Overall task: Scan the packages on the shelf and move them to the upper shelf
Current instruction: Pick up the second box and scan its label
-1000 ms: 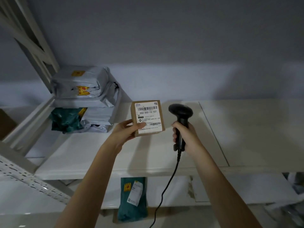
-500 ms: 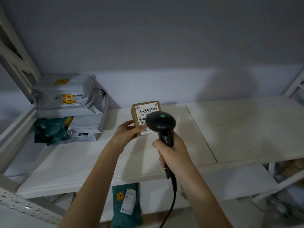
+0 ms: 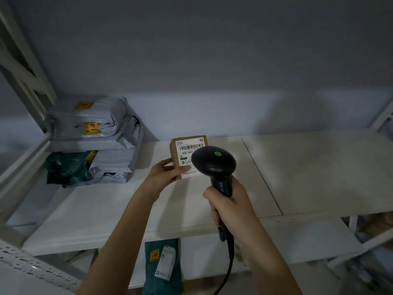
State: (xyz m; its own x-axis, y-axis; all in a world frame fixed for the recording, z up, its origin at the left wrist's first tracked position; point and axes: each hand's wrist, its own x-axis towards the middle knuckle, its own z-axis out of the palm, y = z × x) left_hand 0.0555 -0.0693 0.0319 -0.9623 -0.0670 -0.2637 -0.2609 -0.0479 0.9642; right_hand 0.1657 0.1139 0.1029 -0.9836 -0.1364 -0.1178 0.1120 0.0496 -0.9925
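My left hand grips a small brown cardboard box above the white upper shelf, its white barcode label facing me. My right hand is closed around the handle of a black corded barcode scanner. The scanner's head sits right in front of the label, hiding its lower right part, and a green light shows on top of the head. A teal mailer bag with a white label lies on the lower shelf, below my arms.
A stack of grey mailer bags with a teal bag beneath stands at the shelf's left end. White shelf uprights rise at far left and far right. The scanner's cable hangs down past the shelf edge.
The scanner went from upright beside the box to pointing at its label, now covering part of it with a green light on. The box stays in my left hand.
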